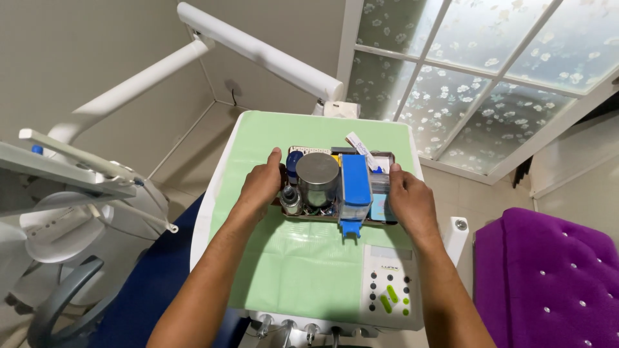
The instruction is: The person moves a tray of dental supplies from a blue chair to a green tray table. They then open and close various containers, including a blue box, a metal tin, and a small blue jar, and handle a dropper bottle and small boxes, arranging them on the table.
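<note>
Around you stand plain beige walls (pixel 84 58) and a pale tiled floor (pixel 187 161). A frosted, flower-patterned window (pixel 477 71) with white bars lets in daylight ahead. A white jointed arm (pixel 258 55) crosses overhead; a purple tufted seat (pixel 548 283) sits to your right.

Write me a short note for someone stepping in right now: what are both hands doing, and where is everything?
Left hand: grips the left end of the metal tray.
Right hand: grips the tray's right end.
The tray sits on the green sheet over the white unit table. It holds a steel canister, a blue-lidded box and small bottles.
Done: tray gripped at both ends.
Left: I cannot tell whether it is lifted or resting.
</note>
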